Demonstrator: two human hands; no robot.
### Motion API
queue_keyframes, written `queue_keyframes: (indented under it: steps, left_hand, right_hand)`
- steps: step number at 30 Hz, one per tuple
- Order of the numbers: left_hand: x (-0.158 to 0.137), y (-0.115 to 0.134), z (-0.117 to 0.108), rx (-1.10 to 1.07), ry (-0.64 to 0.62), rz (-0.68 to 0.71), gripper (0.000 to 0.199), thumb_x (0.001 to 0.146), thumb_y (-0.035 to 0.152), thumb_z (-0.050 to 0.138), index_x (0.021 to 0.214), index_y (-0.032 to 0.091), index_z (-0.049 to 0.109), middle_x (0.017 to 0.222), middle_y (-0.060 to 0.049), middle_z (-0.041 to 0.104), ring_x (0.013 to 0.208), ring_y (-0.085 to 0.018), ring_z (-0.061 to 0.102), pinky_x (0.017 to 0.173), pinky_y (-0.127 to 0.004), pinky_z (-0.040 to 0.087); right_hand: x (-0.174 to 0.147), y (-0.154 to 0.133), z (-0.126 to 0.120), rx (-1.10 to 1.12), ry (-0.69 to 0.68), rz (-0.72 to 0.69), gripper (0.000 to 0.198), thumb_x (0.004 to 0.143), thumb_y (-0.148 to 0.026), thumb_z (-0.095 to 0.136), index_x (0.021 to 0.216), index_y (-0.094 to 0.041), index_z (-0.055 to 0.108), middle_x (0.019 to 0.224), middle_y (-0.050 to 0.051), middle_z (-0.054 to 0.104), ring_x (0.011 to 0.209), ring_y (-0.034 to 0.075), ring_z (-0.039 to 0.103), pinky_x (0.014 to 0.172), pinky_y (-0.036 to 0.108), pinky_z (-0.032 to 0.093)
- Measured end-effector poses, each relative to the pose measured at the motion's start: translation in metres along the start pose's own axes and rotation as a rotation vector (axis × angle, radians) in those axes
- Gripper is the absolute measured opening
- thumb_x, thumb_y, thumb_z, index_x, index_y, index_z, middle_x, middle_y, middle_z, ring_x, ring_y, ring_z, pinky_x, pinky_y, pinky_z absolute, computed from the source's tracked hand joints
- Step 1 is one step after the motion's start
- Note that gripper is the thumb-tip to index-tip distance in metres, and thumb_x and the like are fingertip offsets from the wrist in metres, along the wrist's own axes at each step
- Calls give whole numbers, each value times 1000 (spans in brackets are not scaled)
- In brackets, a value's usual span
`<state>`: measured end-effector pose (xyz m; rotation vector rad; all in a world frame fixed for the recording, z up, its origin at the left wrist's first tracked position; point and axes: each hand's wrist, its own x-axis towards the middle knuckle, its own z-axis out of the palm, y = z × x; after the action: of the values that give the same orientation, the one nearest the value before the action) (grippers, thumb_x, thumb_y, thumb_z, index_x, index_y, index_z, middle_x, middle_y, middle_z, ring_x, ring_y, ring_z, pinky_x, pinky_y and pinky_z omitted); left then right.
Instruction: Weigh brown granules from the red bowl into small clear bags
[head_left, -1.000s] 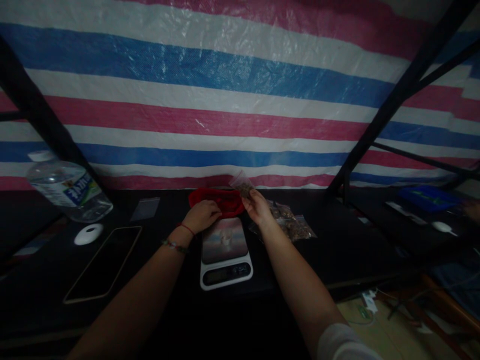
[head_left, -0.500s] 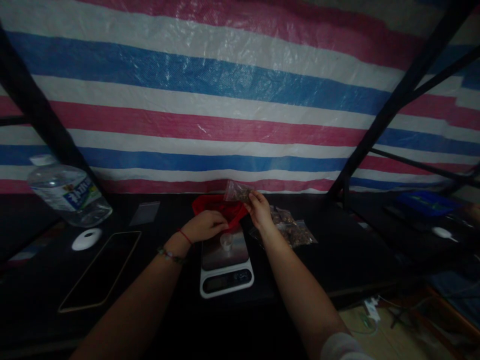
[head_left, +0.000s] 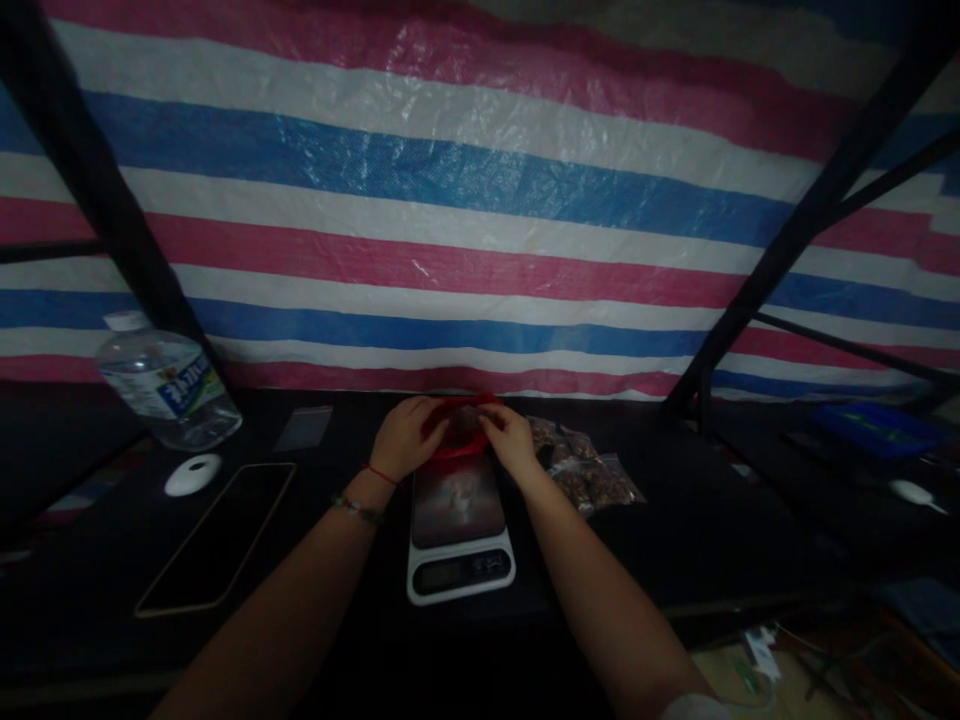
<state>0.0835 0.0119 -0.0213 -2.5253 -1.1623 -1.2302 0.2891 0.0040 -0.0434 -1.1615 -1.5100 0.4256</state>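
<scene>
A small clear zip bag (head_left: 465,422) with dark contents is held over the red container (head_left: 450,452). My left hand (head_left: 407,437) has its thumb and fingers closed at the bag's left side; the exact grip is dim. My right hand (head_left: 511,436) pinches the bag's right edge. Behind the digital scale (head_left: 461,572) stands the red container, partly covered by both hands. On the scale's metal plate is a small, clear, round thing (head_left: 460,490), too dim to make out. Several filled zip bags (head_left: 592,478) lie in a pile right of my right hand.
A flat clear bag (head_left: 304,428), a white mouse-shaped object (head_left: 193,474), a phone (head_left: 219,540) and a large plastic bottle (head_left: 171,385) are on the left. A blue tray (head_left: 877,430) lies far right. Dark metal posts and a striped sheet (head_left: 465,270) stand behind.
My right hand has lowered the zip bag toward the red container. My left hand has moved up from the container's front to the bag's side. The view has shifted slightly.
</scene>
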Motion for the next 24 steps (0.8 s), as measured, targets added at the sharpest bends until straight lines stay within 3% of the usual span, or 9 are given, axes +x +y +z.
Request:
queue_keyframes:
  steps: [3,9,12,18,24]
  left_hand:
    - [-1,2,6,8,-56,15,34,88,28,49,118,18,59,115,-8,65,105,-22,58,95,-39,46]
    - [-3,-4,11,21,-164,-13,25,89,26,46,96,19,69,96,-6,71,90,-21,64,85,-37,50]
    - [-4,-6,13,12,-123,-51,26,90,25,45,97,19,69,97,-6,72,91,-21,65,85,-36,50]
    - [-5,-4,17,-18,-62,-56,28,91,29,45,102,18,68,102,-6,71,96,-20,64,90,-36,49]
    - [-5,-4,16,-1,1,-95,32,91,33,45,113,18,63,109,-7,68,103,-22,61,94,-39,47]
  right_hand:
    - [-3,-4,1,-68,-32,-60,21,80,-22,57,94,-25,72,94,3,73,87,20,67,84,34,51]
    - [-3,-6,4,-62,21,-158,23,79,-21,57,98,-23,70,99,5,71,93,20,65,89,35,49]
    - [-2,-5,4,-109,37,-175,26,77,-22,61,101,-23,70,101,6,70,97,21,63,91,36,48]
    - [-2,-1,2,-153,-45,-43,16,79,-28,59,85,-21,72,81,4,72,74,19,65,75,32,50]
    - [-2,-3,0,-79,114,-30,22,81,-31,54,88,-18,71,86,6,71,78,19,64,76,32,49]
